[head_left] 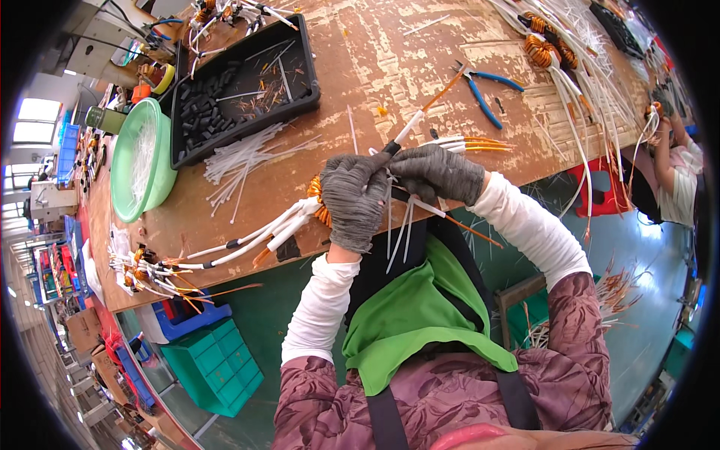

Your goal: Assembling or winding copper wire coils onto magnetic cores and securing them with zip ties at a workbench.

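Note:
My left hand [352, 199], in a dark grey glove, closes around a copper-wound ring coil [318, 198] at the table's near edge. From the coil, white-sleeved leads [281, 229] run left along the edge. A lead with a black sleeve [391, 147] rises between my hands, ending in bare copper. My right hand [442, 174], gloved alike, has its fingers curled and pressed against the leads beside my left fingertips. Thin white cable ties [397, 244] hang below the fingers; where they loop is hidden. More copper-ended leads [476, 144] stick out past my right hand.
Loose cable ties [244, 161] lie left of my hands, near a black tray [311, 97] of short black sleeves and a green basin [165, 180]. Blue-handled cutters [484, 97] lie beyond my right hand. More coils [540, 52] pile at far right; a co-worker's arm [664, 154] is beyond.

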{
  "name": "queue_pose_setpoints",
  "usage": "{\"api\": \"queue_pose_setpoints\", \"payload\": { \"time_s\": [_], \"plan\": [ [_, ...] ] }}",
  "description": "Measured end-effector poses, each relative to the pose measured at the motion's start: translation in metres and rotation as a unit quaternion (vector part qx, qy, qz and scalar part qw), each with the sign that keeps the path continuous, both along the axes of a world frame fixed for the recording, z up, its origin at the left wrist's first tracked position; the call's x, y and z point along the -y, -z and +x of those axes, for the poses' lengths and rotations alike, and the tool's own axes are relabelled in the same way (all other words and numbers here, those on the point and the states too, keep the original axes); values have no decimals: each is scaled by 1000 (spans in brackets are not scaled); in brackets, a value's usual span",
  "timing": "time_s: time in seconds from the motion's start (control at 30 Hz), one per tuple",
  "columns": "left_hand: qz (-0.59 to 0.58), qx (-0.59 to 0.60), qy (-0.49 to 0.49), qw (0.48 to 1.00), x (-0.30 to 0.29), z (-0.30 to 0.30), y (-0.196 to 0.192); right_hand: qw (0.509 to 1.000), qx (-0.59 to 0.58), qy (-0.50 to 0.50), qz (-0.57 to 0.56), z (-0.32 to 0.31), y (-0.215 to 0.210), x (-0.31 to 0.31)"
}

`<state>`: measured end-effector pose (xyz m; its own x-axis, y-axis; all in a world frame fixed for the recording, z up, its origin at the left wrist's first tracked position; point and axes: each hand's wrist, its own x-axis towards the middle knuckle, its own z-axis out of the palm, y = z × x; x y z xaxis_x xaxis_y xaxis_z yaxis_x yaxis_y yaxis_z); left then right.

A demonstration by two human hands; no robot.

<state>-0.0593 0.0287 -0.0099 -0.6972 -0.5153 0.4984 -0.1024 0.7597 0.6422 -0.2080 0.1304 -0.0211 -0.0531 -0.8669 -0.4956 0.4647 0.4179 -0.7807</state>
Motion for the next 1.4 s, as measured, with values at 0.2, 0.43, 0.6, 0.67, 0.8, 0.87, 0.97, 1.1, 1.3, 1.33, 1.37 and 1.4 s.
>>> {"api": "queue_pose_setpoints", "payload": {
  "time_s": [0.2, 0.43, 0.6, 0.67, 0.8, 0.87, 0.97, 1.1, 1.3, 1.33, 1.37, 1.4],
  "plan": [
    [-9, -3, 29, 1000, -5, 8, -4, 994, -99, -37, -8, 9, -12, -6],
    [-181, 47, -20, 982, -14, 7, -6, 990, -119, -29, -75, 16, -11, -4],
    [-183, 87, -60, 978, 1, 0, 17, 911, -311, -27, -270, 50, -26, -15],
    [-121, 97, -64, 986, 2, -3, 26, 816, -425, -39, -388, 37, -28, -16],
    [-111, 134, -57, 983, 10, 12, 7, 982, -136, -127, -34, 13, -68, -40],
    [-61, 173, -53, 982, 17, 20, -2, 964, -228, -39, -129, -2, -53, -43],
    [-121, 190, -35, 974, 23, 31, -1, 972, -231, 43, -5, -13, -44, -29],
    [-110, 190, -37, 975, 13, 17, 6, 973, -202, 113, 12, -14, -21, -14],
    [-114, 170, -72, 976, 13, 26, 4, 975, -187, 118, -21, -14, -4, 4],
    [-115, 170, -73, 976, 16, 29, -7, 974, -191, 120, -2, -14, -4, 2],
    [-80, 134, -44, 987, 21, 37, -20, 975, -187, 118, 9, -15, -10, -3],
    [-45, 101, -17, 994, 30, 50, -34, 976, -184, 116, 8, -15, -16, -9]
  ]
}}
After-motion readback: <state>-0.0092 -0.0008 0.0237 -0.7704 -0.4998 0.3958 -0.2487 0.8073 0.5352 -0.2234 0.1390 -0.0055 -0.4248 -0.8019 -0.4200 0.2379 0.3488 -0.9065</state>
